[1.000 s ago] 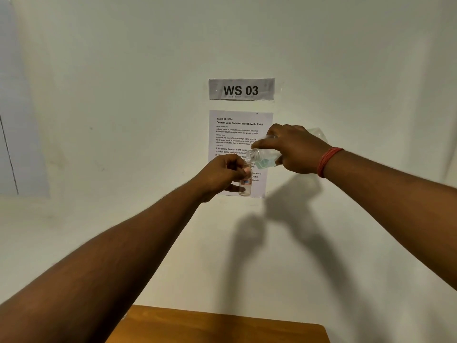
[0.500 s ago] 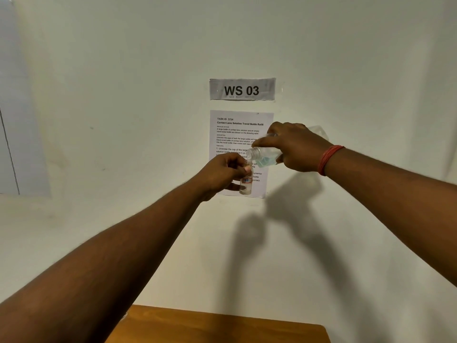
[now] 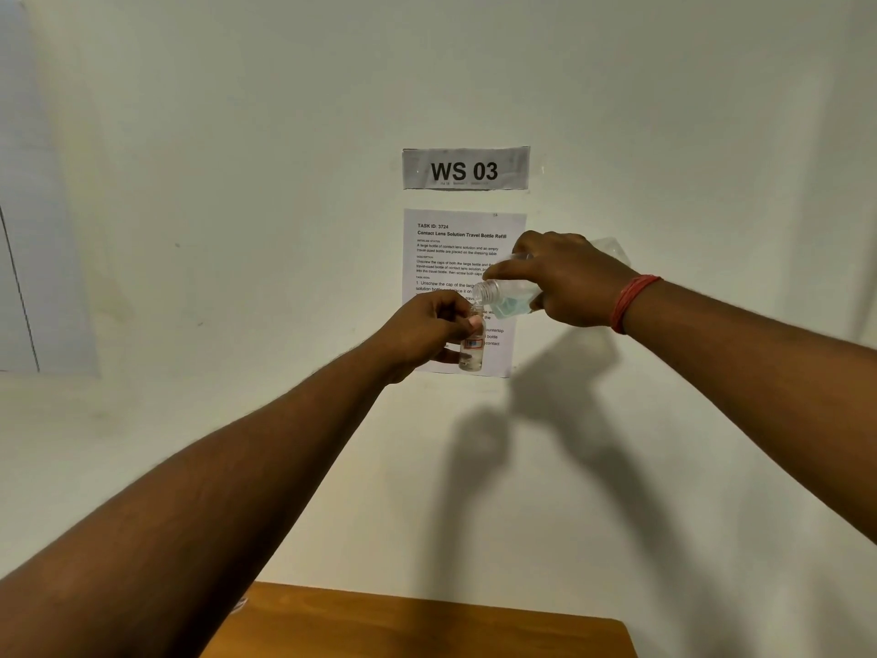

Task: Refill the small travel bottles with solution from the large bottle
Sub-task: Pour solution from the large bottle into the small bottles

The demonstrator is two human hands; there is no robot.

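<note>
Tipping the large bottle point(image 3: 510, 296) sideways, right hand point(image 3: 569, 282) fingers are clamping it, mouth at 12 o'clock over the small travel bottle point(image 3: 473, 346), pinched by left hand point(image 3: 429, 332) fingers.

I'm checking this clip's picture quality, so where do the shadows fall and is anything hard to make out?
Head view: light from the upper left throws dark hand and arm shadows down-right on the wall; the clear large bottle and small travel bottle blend into the instruction sheet; straight edges bow from wide-angle distortion.

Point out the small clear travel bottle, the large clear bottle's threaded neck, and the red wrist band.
Small clear travel bottle point(image 3: 472, 356): head view, lower body.
Large clear bottle point(image 3: 488, 292): head view, threaded neck.
Red wrist band point(image 3: 631, 301): head view, middle.
</note>
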